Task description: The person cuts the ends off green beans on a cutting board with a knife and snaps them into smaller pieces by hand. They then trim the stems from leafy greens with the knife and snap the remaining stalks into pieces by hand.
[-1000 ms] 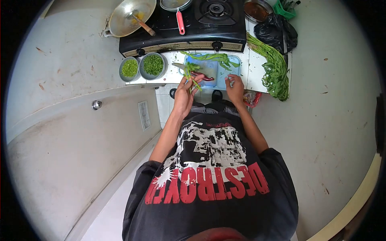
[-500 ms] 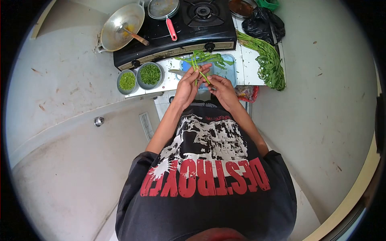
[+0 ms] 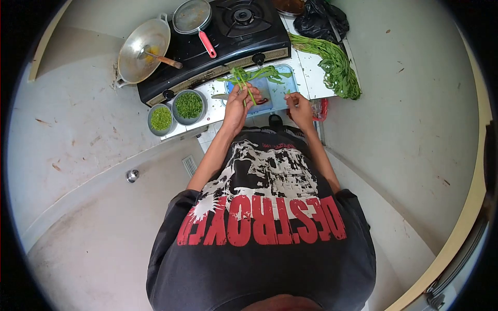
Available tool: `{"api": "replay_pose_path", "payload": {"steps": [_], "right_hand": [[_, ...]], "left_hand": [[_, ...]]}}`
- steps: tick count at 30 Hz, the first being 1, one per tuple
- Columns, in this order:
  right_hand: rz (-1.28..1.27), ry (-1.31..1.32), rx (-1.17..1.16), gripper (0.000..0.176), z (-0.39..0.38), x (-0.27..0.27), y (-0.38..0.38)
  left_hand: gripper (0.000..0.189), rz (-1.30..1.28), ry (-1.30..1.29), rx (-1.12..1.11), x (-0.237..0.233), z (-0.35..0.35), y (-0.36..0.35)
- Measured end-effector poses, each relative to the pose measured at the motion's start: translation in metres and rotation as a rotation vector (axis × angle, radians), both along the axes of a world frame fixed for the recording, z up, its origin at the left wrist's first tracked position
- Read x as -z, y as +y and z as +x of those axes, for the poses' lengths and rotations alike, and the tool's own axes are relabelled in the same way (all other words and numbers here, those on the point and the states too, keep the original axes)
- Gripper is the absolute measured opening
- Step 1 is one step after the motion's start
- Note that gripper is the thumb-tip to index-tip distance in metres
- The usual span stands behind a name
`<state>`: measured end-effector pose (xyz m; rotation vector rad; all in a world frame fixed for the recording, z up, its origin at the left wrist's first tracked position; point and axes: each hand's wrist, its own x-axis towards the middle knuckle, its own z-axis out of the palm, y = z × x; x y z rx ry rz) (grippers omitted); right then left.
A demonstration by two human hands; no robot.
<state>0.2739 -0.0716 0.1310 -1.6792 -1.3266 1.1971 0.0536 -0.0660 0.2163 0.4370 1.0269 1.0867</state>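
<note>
My left hand (image 3: 237, 108) is closed around a few leafy green stems (image 3: 254, 74), whose leaves spread out beyond the fingers. To its right, my right hand (image 3: 301, 110) has thumb and fingers pinched together, with a small green stem piece (image 3: 288, 92) poking out at the tips. Beneath both hands lies a blue tray (image 3: 293, 83) on the white tiled counter. A knife (image 3: 220, 96) rests across the tray's left side, its blade pointing left and its dark handle partly behind my left hand.
Left of the tray are two grey bowls of chopped greens, one lighter (image 3: 161, 118) and one darker (image 3: 189, 105). Behind stands a black gas stove (image 3: 218, 65) with a wok (image 3: 129, 57) and a red-handled strainer (image 3: 193, 16). More leafy greens (image 3: 337, 72) and a black plastic bag (image 3: 321, 22) lie right.
My right hand has moved right, away from the left hand, with a small stem piece in its fingertips. The knife's handle has come into sight. The whole view has shifted slightly.
</note>
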Motion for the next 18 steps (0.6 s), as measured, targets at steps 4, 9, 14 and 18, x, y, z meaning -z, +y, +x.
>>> {"api": "replay_pose_path", "payload": {"steps": [4, 9, 14, 18], "right_hand": [[-0.012, -0.389, -0.131, 0.028, 0.023, 0.047, 0.017], [0.012, -0.789, -0.247, 0.028, 0.012, 0.036, 0.023], [0.17, 0.042, -0.135, 0.033, -0.029, -0.062, 0.02], [0.074, 0.362, -0.082, 0.029, -0.041, -0.088, 0.014]], "left_hand": [[0.019, 0.03, 0.002, 0.052, 0.005, -0.001, -0.002], [0.02, 0.072, 0.013, 0.078, 0.008, 0.004, -0.002], [0.023, 0.124, 0.079, 0.126, 0.008, 0.013, 0.0], [0.029, 0.235, 0.17, 0.162, 0.0, 0.024, -0.002]]}}
